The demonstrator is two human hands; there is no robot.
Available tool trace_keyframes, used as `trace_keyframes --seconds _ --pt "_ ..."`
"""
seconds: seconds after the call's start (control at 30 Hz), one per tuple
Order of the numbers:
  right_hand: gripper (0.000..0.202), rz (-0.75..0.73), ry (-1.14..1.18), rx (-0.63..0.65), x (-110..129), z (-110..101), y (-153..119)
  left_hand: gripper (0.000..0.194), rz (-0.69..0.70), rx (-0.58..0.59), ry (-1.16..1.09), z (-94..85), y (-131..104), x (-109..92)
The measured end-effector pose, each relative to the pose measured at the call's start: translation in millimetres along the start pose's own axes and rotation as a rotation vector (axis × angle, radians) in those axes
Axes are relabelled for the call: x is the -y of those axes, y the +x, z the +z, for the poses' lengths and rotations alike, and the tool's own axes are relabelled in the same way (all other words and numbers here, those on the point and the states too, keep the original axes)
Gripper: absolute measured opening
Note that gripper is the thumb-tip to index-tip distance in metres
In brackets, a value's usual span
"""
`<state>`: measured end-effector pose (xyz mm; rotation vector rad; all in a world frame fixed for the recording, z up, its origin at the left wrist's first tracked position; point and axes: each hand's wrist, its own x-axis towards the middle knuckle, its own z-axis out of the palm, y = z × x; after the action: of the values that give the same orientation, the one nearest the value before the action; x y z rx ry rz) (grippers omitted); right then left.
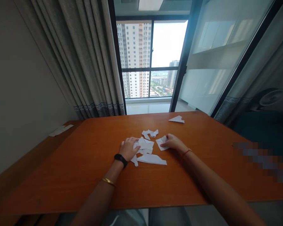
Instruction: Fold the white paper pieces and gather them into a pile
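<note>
Several folded white paper pieces [146, 144] lie in a loose pile near the middle of the wooden table [85, 175]. My left hand [129, 148] rests over the left side of the pile, its fingers curled on the paper; what lies under the palm is hidden. To the right, my right hand [171, 142] pinches a folded paper square [160, 143] between thumb and fingers. A long folded paper strip [152, 159] sits in front of the pile. Smaller folded paper bits [153, 133] are just behind it.
Toward the table's far edge lies a folded paper plane shape [177, 119]. White paper strips [60, 130] rest on a ledge at the left. Beyond the table are a grey curtain [85, 56] and a glass sliding door [153, 62]. A blurred patch covers something on the right.
</note>
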<state>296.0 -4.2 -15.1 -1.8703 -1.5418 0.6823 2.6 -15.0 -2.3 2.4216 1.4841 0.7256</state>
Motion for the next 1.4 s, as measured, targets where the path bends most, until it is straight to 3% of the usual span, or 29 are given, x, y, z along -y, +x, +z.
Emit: trace_keyframes --seconds 0.17,0.27,0.43,0.53,0.6,0.73,0.83,0.97,1.1,1.27,1.4 --pt "0.028 -0.038 0.084 -0.028 11.0 0.6 -9.9 0.056 -0.063 0.061 -0.078 7.8 -0.7 7.3" --pt "0.032 -0.083 0.232 -0.043 22.9 0.7 -17.4 0.068 -0.086 0.028 -0.161 7.6 0.3 9.1" --pt "0.036 -0.124 0.690 0.066 49.9 7.7 -39.1 0.061 0.002 -0.105 -0.465 0.3 5.3 7.1" --pt "0.032 -0.299 0.669 -0.067 63.9 8.0 -50.8 0.048 -0.168 -0.155 -0.882 -1.6 7.0 1.7" --pt "0.029 -0.390 0.645 -0.155 70.2 5.9 -56.6 0.037 -0.322 -0.114 -1.178 -2.4 6.4 -3.1" --pt "0.031 -0.330 0.839 0.016 76.2 4.4 -64.7 0.034 -0.522 0.067 -1.519 -5.5 4.0 -10.0" --pt "0.030 -0.262 0.933 0.051 77.0 6.8 -67.2 0.032 -0.476 0.077 -1.470 -9.2 3.3 -11.7" --pt "0.025 -0.090 1.156 0.007 75.9 8.0 -65.2 0.012 -0.061 -0.105 -1.025 -14.0 1.4 -15.1" --pt "0.020 0.128 1.345 0.087 74.9 12.3 -63.7 0.029 0.175 -0.176 -0.709 -13.8 -3.3 -20.7" --pt "0.029 0.140 1.443 0.235 75.3 29.0 -66.9 0.029 0.248 -0.132 -0.826 -8.8 -4.9 -24.2" --pt "0.042 0.111 1.437 0.148 72.4 38.7 -65.6 0.030 0.064 -0.016 -1.094 -8.7 -5.0 -31.9"
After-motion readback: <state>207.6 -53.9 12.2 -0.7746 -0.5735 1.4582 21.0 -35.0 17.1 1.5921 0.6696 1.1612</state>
